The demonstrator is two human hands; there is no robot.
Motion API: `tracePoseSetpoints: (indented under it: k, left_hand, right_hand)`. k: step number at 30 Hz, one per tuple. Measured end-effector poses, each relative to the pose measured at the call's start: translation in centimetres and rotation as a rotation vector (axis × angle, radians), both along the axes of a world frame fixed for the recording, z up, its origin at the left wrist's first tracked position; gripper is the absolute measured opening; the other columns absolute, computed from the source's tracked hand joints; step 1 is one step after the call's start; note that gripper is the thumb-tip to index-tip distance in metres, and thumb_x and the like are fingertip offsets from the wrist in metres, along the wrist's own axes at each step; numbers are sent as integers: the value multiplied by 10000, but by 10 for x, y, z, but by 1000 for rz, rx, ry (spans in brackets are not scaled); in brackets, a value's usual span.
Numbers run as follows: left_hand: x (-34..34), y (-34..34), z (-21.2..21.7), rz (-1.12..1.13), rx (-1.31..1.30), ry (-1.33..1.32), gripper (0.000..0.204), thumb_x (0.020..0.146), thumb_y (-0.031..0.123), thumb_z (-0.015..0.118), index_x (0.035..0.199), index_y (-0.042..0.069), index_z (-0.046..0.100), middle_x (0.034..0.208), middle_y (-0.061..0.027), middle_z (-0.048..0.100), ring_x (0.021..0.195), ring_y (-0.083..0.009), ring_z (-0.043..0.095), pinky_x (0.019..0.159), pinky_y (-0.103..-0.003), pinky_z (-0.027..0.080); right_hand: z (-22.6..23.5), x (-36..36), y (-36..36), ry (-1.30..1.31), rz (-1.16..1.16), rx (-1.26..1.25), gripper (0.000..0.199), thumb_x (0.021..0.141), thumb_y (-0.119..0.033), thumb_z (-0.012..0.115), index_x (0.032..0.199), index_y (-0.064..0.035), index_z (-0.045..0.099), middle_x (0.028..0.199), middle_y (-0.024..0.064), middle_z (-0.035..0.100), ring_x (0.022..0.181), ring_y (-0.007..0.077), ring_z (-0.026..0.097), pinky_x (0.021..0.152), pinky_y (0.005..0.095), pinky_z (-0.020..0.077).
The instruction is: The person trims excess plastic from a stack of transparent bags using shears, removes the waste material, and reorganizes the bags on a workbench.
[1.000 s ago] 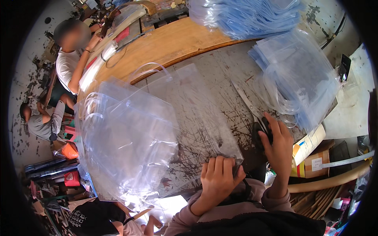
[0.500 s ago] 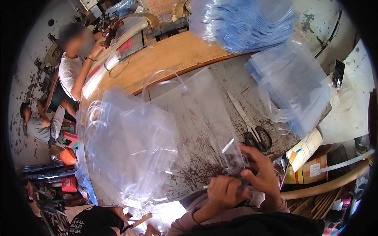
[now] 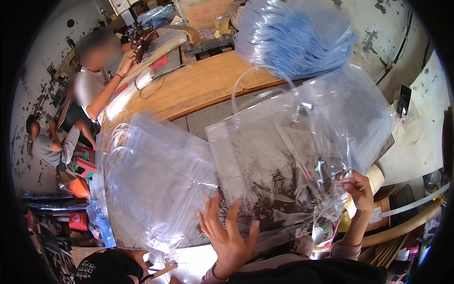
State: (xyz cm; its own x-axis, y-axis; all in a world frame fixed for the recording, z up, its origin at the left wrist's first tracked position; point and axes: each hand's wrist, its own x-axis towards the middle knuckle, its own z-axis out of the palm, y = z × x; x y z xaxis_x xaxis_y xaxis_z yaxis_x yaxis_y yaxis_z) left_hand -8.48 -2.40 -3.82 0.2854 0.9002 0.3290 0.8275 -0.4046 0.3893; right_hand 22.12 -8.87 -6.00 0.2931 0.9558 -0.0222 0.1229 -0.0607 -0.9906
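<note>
A clear plastic bag point(image 3: 265, 142) with a looped handle lies spread in front of me, over the middle and right of the worn work table point(image 3: 194, 120). At its right edge my right hand point(image 3: 360, 191) is closed, pinching the film. My left hand point(image 3: 229, 232) is open with fingers spread, near the bag's lower left and close to the stack of clear bags point(image 3: 156, 165) on the left. Scissors point(image 3: 297, 156) show blurred through the film, their handles hard to make out. More clear bags point(image 3: 369, 109) lie partly under the bag on the right.
A heap of bluish plastic bags point(image 3: 293, 38) rests at the far side, past the curved wooden board point(image 3: 203, 85). A person point(image 3: 97, 80) works at the far left, with others beyond and a capped head point(image 3: 109, 267) at lower left. A phone point(image 3: 403, 100) stands at right.
The clear bag has shifted right and now covers the scissors. My right hand has moved right and upward with its edge. My left hand has opened and moved left, away from my right hand.
</note>
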Motion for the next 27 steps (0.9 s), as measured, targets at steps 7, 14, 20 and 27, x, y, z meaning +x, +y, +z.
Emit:
tracePoseSetpoints:
  k: [7,14,20,27]
  left_hand:
    - [2,12,-30,-54,-163,-521,651,766,38,638,1336,-13,329,1352,-232,350,1181,-375,444,872,-399,465]
    - [8,11,-27,-159,-166,-569,590,740,11,640,1282,6,406,1297,-196,418,1089,-311,508,789,-349,495]
    - [37,8,-13,-289,-46,-549,403,706,19,658,1099,31,567,1173,-157,528,1051,-318,528,818,-367,475]
    - [99,-1,16,-801,-161,-543,324,749,53,656,1065,20,588,1120,-147,559,980,-297,569,833,-349,475]
  right_hand:
    - [-16,18,-18,-61,-99,45,155,734,81,561,845,12,646,808,59,660,745,112,593,698,239,423]
    - [70,44,-15,-235,-113,-25,240,716,90,515,944,19,542,757,68,603,718,153,594,682,263,456]
    - [234,151,58,-681,396,-283,316,726,11,618,1037,-11,566,827,35,629,805,147,605,766,276,459]
    - [267,214,201,-1282,485,-486,173,660,-7,589,831,0,612,778,99,644,784,176,617,757,326,460]
